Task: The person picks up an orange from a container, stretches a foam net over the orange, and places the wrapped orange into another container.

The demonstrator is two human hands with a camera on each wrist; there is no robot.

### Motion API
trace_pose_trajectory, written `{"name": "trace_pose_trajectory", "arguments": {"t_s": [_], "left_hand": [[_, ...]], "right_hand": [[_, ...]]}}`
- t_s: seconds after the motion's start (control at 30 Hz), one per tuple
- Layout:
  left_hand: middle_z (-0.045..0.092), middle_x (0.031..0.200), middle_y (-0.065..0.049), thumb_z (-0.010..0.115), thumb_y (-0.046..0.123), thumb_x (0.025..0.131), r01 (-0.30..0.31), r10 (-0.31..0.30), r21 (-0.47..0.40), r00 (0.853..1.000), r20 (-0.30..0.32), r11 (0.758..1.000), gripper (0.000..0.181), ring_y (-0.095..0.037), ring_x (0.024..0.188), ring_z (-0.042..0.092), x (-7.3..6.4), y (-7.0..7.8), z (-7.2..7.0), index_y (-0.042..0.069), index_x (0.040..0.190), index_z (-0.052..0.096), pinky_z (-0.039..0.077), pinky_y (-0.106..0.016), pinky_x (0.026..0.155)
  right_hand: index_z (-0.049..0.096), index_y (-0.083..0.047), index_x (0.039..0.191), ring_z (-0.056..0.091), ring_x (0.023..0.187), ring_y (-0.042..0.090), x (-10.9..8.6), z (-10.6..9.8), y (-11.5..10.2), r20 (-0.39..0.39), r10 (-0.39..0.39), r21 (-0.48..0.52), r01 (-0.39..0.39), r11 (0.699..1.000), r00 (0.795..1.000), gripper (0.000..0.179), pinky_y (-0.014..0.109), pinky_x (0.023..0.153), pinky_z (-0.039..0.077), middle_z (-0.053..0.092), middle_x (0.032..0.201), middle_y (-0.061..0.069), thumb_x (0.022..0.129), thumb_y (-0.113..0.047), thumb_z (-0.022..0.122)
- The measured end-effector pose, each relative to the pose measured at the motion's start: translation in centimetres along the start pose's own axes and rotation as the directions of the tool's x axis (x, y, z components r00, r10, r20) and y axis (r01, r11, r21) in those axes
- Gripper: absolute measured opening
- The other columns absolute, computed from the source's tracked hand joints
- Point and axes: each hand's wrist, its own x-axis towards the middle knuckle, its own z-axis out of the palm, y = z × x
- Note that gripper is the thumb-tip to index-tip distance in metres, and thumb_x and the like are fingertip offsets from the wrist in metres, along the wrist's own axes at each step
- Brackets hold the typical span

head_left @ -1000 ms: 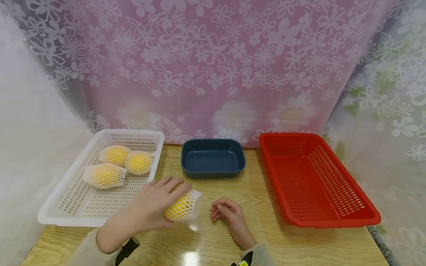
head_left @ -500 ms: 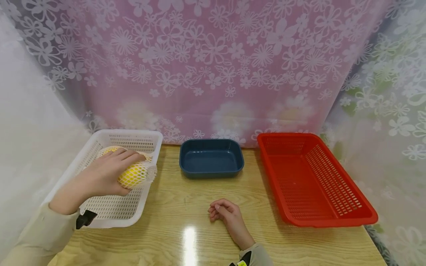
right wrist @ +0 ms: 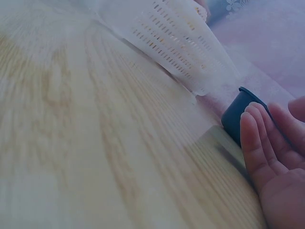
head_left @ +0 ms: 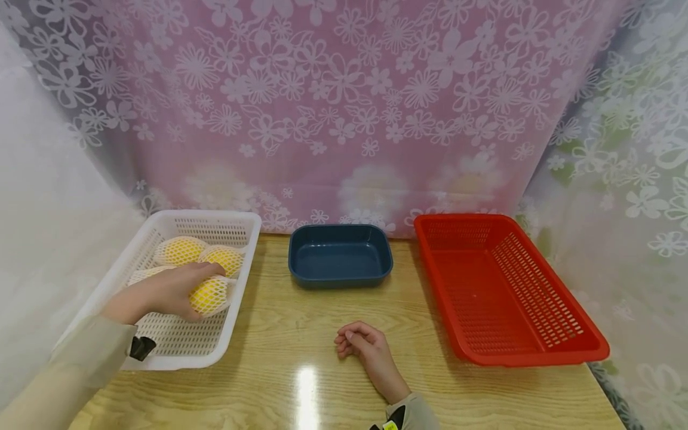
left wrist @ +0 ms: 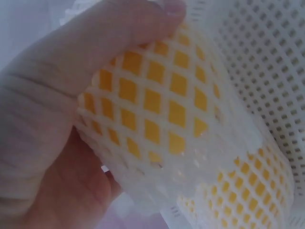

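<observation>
In the head view my left hand [head_left: 163, 292] reaches into the white plastic basket [head_left: 188, 362] and grips a yellow fruit [head_left: 209, 297] in a white foam net. The left wrist view shows the thumb lying across that netted fruit [left wrist: 152, 102], with another netted fruit [left wrist: 250, 191] close beneath it. Three more wrapped fruits lie in the basket: one at the back [head_left: 181, 251], one by its right wall [head_left: 224, 259], and one [head_left: 147, 273] partly covered by my left hand. My right hand [head_left: 369, 355] rests on the table, fingers loosely curled, holding nothing.
A dark blue rectangular dish [head_left: 341, 280] stands at the back centre of the wooden table [head_left: 290, 334]. On the right is a red perforated basket [head_left: 478, 286] with nothing in it. A pink flowered curtain [head_left: 322, 119] hangs right behind them.
My left hand has carried the netted fruit from the table's middle leftward over the white basket, then lowered it inside beside the others. The right hand has stayed put.
</observation>
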Motion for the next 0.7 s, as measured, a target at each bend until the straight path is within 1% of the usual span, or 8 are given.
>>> {"name": "trace_pose_trajectory", "arguments": {"t_s": [0.13,0.2,0.3,0.37,0.43,0.47,0.57,0.7], "left_hand": [[0.062,0.121,-0.007,0.089,0.019,0.058,0.001,-0.003,0.028,0.997,0.075,1.000,0.083,-0.033,0.110,0.059,0.8,-0.8,0.3,0.008,0.132,0.052,0.050,-0.053,0.089],[0.063,0.118,-0.006,0.089,0.020,0.059,0.020,-0.026,0.046,0.991,0.135,0.999,0.082,-0.028,0.102,0.061,1.2,-1.0,0.5,0.010,0.132,0.051,0.051,-0.048,0.082],[0.062,0.124,-0.013,0.090,0.018,0.060,0.053,-0.065,0.062,0.974,0.217,0.997,0.088,-0.030,0.104,0.061,1.7,-1.1,0.6,0.008,0.137,0.048,0.051,-0.049,0.084],[0.057,0.134,-0.017,0.089,0.016,0.060,0.104,-0.118,0.064,0.957,0.266,0.992,0.093,-0.033,0.109,0.059,2.0,-1.0,0.6,0.009,0.142,0.045,0.050,-0.049,0.085],[0.052,0.140,-0.020,0.090,0.014,0.059,0.131,-0.143,0.059,0.945,0.293,0.990,0.096,-0.036,0.114,0.058,2.2,-0.9,0.7,0.010,0.143,0.045,0.050,-0.051,0.088],[0.052,0.141,-0.019,0.091,0.013,0.058,0.145,-0.154,0.052,0.940,0.305,0.988,0.095,-0.034,0.112,0.058,2.3,-0.8,0.7,0.013,0.142,0.046,0.050,-0.050,0.087],[0.051,0.142,-0.020,0.094,0.015,0.058,0.164,-0.166,0.034,0.931,0.327,0.986,0.096,-0.037,0.115,0.057,2.5,-0.6,1.0,0.015,0.141,0.046,0.048,-0.052,0.090],[0.041,0.148,-0.026,0.095,0.017,0.060,0.163,-0.162,0.025,0.928,0.336,0.986,0.106,-0.049,0.132,0.041,2.4,-0.6,1.6,0.004,0.149,0.038,0.034,-0.063,0.104]], "right_hand": [[0.055,0.021,0.111,0.066,0.082,0.019,0.0,0.0,0.0,-0.007,0.006,-0.004,-0.006,1.000,1.000,0.039,0.034,0.075,0.057,0.068,0.096,0.012,0.101,-0.016,0.058],[0.053,0.022,0.111,0.066,0.082,0.019,0.0,0.0,0.1,-0.003,0.005,-0.004,-0.005,1.000,1.000,0.039,0.034,0.075,0.057,0.068,0.095,0.012,0.101,-0.016,0.057],[0.051,0.024,0.112,0.067,0.082,0.019,0.0,0.0,0.1,0.004,0.008,-0.005,-0.008,1.000,1.000,0.042,0.034,0.075,0.057,0.068,0.095,0.012,0.101,-0.015,0.056],[0.051,0.025,0.113,0.067,0.082,0.019,0.0,0.1,0.1,0.003,0.013,-0.006,-0.013,1.000,1.000,0.043,0.034,0.075,0.057,0.068,0.096,0.011,0.101,-0.016,0.057],[0.051,0.024,0.113,0.067,0.082,0.019,-0.1,0.1,0.1,0.001,0.019,-0.008,-0.019,1.000,1.000,0.044,0.034,0.075,0.057,0.068,0.096,0.011,0.101,-0.017,0.057],[0.051,0.024,0.113,0.066,0.082,0.019,-0.1,0.1,0.1,0.000,0.019,-0.010,-0.019,1.000,1.000,0.044,0.034,0.075,0.057,0.068,0.096,0.011,0.101,-0.017,0.057],[0.052,0.023,0.113,0.066,0.082,0.019,0.0,0.0,0.1,-0.001,0.016,-0.012,-0.016,1.000,1.000,0.042,0.035,0.075,0.057,0.068,0.096,0.012,0.101,-0.017,0.057],[0.054,0.021,0.112,0.067,0.082,0.020,0.1,0.0,0.2,0.002,0.007,-0.014,-0.007,1.000,1.000,0.039,0.035,0.075,0.058,0.068,0.096,0.012,0.101,-0.016,0.057]]}}
